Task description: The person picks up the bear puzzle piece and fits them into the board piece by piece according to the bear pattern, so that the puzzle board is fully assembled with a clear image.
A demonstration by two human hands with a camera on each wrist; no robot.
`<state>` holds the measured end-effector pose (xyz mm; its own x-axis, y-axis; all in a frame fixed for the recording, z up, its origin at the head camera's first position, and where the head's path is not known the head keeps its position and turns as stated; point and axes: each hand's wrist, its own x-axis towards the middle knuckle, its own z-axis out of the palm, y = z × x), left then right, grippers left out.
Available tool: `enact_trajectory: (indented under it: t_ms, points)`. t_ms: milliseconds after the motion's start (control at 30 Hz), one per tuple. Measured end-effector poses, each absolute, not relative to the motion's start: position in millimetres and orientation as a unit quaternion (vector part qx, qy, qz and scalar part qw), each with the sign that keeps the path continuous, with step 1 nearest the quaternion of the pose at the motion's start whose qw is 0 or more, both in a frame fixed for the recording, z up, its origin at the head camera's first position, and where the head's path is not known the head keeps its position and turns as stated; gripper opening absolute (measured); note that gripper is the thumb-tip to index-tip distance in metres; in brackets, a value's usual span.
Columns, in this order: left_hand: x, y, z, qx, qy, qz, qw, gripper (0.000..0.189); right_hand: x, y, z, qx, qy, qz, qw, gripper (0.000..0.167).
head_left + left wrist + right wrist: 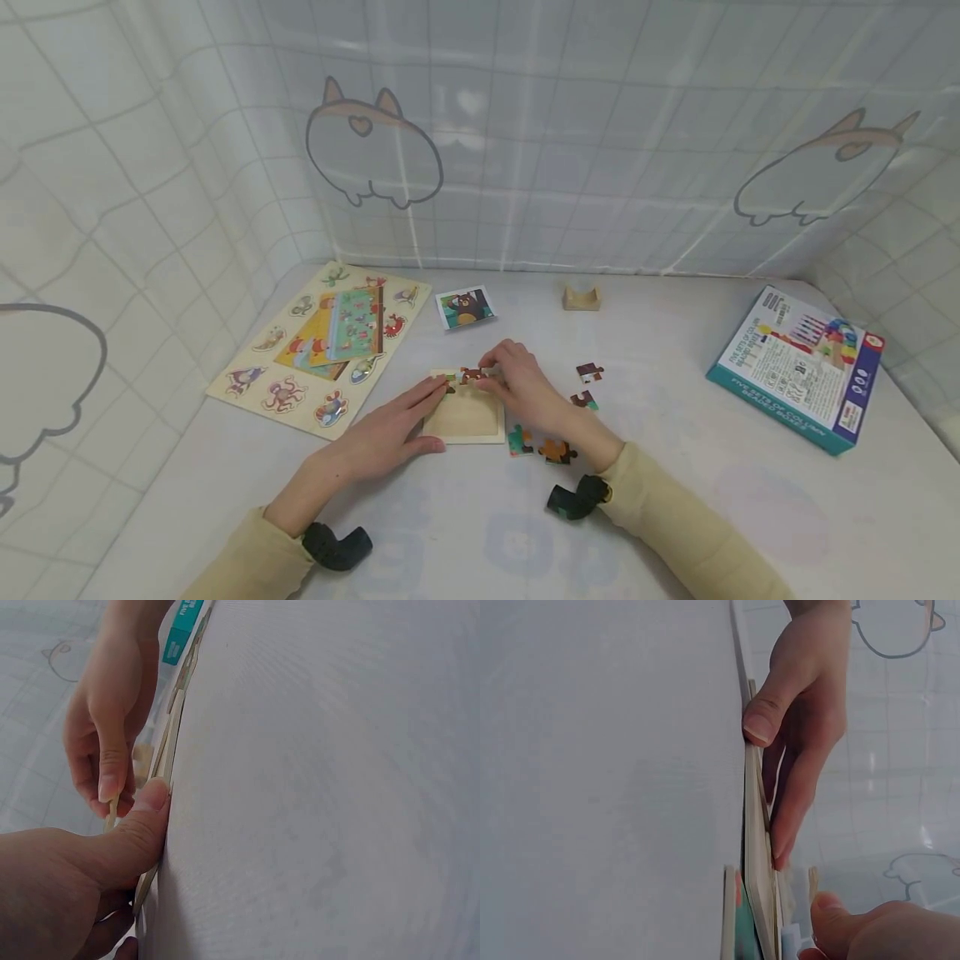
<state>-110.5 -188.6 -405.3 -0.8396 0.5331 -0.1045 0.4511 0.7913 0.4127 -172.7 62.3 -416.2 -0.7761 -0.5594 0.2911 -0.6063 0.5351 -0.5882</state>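
Note:
My left hand (386, 429) steadies a small wooden puzzle tray (465, 438) along its left side. Its thumb (139, 836) touches the near edge, while its fairly straight fingers rest by a puzzle piece in the far left corner. Between thumb and fingers, my right hand (528, 387) pinches a puzzle piece (472, 377) showing a brown bear, over the tray's far edge. In the right wrist view that piece (814, 883) stands raised above the tray. Right of the tray lie loose pieces: a teal one (519, 441), an orange-brown one (557, 452) and two dark brown ones (590, 372).
Behind the tray lies a bear picture card (466, 308). A small wooden holder (582, 298) stands farther back. On the left is a sea-animal board (247, 398) with picture puzzles (356, 325) on it. A boxed bead set (798, 367) lies at the right.

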Motion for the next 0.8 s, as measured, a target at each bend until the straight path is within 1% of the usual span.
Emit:
enact_trajectory:
  t_ms: [233, 500, 800]
  points:
    - [-109.5, -188.6, -404.1, 0.26, 0.941, 0.187, 0.109, 0.082, -175.4, 53.3, -419.3, 0.33, -0.88, 0.34, 0.017, 0.024]
    - [-110.0, -188.2, -405.8, 0.261, 0.941, 0.189, 0.102, 0.081, -174.3, 52.1, -420.7, 0.33, -0.885, 0.328, 0.024, 0.022]
    - [-110.6, -188.0, -407.0, 0.26, 0.942, 0.189, 0.092, 0.08, -174.4, 52.9, -424.4, 0.333, -0.885, 0.324, 0.03, 0.023]
